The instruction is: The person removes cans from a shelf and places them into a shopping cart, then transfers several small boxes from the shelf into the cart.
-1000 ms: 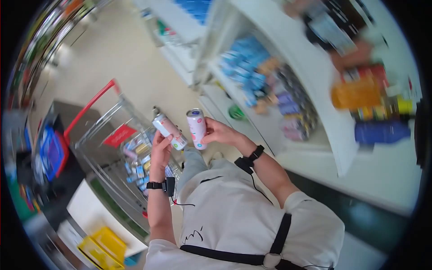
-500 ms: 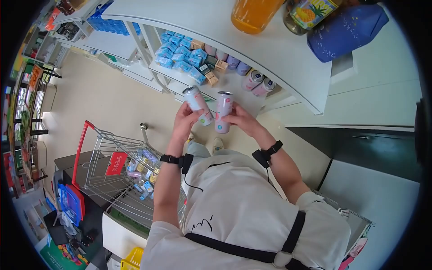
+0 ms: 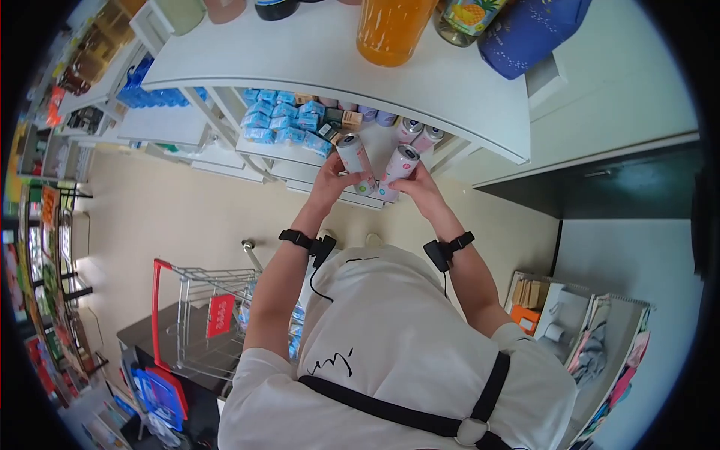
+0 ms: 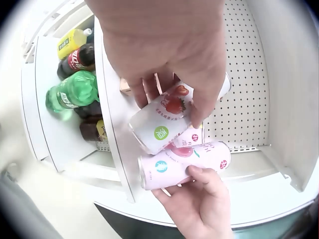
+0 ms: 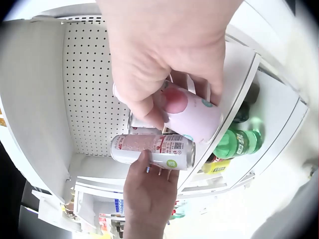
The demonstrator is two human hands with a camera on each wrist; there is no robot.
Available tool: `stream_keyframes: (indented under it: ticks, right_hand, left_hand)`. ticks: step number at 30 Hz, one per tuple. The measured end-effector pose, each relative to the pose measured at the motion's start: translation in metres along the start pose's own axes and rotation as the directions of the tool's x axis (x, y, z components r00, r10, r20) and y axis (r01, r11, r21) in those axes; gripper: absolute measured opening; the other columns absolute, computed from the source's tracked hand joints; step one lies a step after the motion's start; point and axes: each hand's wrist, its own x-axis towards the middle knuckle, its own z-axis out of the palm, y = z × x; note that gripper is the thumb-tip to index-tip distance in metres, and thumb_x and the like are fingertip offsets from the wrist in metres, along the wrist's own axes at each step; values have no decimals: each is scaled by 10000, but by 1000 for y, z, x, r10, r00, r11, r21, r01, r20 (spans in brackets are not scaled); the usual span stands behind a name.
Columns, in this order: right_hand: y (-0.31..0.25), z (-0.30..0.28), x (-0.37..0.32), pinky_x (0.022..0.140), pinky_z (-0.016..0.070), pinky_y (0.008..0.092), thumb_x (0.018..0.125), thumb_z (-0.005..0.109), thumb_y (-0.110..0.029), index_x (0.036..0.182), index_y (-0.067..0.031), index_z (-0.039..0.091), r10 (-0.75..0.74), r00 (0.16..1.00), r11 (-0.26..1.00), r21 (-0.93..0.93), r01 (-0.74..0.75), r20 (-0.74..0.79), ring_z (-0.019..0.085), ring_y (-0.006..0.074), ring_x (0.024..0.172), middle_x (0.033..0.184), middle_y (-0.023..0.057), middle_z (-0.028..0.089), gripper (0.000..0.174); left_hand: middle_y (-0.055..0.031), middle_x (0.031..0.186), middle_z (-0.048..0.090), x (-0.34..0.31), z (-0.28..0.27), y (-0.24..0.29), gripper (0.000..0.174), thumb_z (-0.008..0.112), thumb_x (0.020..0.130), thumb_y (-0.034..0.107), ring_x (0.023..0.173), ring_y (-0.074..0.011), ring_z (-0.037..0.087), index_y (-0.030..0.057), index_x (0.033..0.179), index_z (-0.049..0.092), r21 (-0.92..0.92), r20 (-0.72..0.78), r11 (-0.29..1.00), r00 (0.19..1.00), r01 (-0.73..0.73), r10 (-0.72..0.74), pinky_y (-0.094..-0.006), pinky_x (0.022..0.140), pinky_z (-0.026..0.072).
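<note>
A white can with a strawberry print (image 4: pixel 162 122) is gripped in the left hand (image 3: pixel 328 187), and a pale pink can (image 3: pixel 401 163) in the right hand (image 3: pixel 424 196), thumb and fingers wrapped around each. Both cans are held tilted in front of a white shelf (image 4: pixel 112 94), tops apart and bases close together; whether the bases touch cannot be told. The pair is best handled with each can grasped around its middle, the bases kept level and clear of the shelf's front edge, and the grip kept light, since smooth printed metal may slip or dent. Slim cylinders with silvery rims and pull-tab tops are shown, their sides glossy under soft colour. Behind them, similar pink cans (image 3: pixel 426 139) are stood on the shelf beside small blue box-shaped cartons (image 3: pixel 285 124), and a back panel (image 4: pixel 244 74) is pierced with rows of round holes. A ribbed, see-through green bottle (image 4: pixel 77 91) is seen lower down, a bottle of orange liquid (image 3: pixel 390 30) above, and a red-handled wire cart (image 3: pixel 157 315) off to the left.
</note>
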Motion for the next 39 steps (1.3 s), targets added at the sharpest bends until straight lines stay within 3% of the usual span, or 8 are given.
stream_keyframes:
  ticks: [5,13,20,24,29,33,36,39]
  right_hand:
    - [9,8,-1,1002,492,399,796,740,11,1360,-64,417,-24,970,1000,7,26,-242,631,233,1131,1209,92,647,654]
    - [15,1,-3,980,496,361,730,802,9,1270,-51,439,-162,902,986,-28,165,-400,615,197,1116,1169,84,616,654]
    - [27,-13,11,992,486,336,734,822,1,1257,-61,477,-246,874,948,-293,127,-418,595,174,1129,1174,56,607,630]
    - [28,-18,10,976,497,332,728,830,-9,1271,-69,486,-256,857,898,-438,39,-448,599,177,1120,1165,53,606,646]
    - [31,-19,11,942,526,344,737,832,-24,1292,-72,478,-271,862,894,-444,60,-428,602,178,1112,1171,56,603,660]
    - [19,-14,12,936,527,365,727,829,-87,1246,-57,507,-445,794,836,-510,202,-414,633,259,1091,1171,126,612,611]
    - [-15,-6,-2,937,532,415,733,820,-101,1255,-63,513,-405,840,670,-743,4,-361,626,351,1102,1203,174,606,607]
    - [-38,3,3,948,525,443,743,806,-123,1254,-73,525,-412,874,589,-807,39,-259,611,391,1116,1228,188,603,585]
  left_hand:
    - [-59,1225,641,25,0,3,658,805,765,18,1141,-181,609,58,1351,510,130,41,987,995,-93,88,-365,998,488]
    - [-78,1219,615,88,4,-7,685,848,706,46,1158,-195,599,49,1293,496,19,151,983,972,-184,179,-341,988,511]
    - [-179,1352,538,104,9,3,796,845,648,93,1236,-356,558,39,1352,478,547,129,743,916,-385,379,-403,1026,490]
    - [-197,1386,509,104,13,11,823,833,642,85,1273,-408,504,54,1382,474,648,158,606,860,-461,485,-437,1045,473]
    - [-187,1352,527,108,9,10,812,833,642,76,1220,-397,543,48,1375,484,649,100,660,903,-378,418,-422,1013,486]
    - [-187,1292,548,105,8,17,791,832,650,57,1143,-376,588,34,1364,493,594,69,750,947,-291,313,-399,941,514]
    - [-170,1228,566,99,6,21,763,832,655,43,1058,-331,619,27,1344,506,513,4,820,956,-255,295,-372,863,530]
    - [-157,1219,570,104,-2,11,753,834,659,37,1051,-302,622,25,1337,507,516,9,768,899,-379,438,-362,843,534]
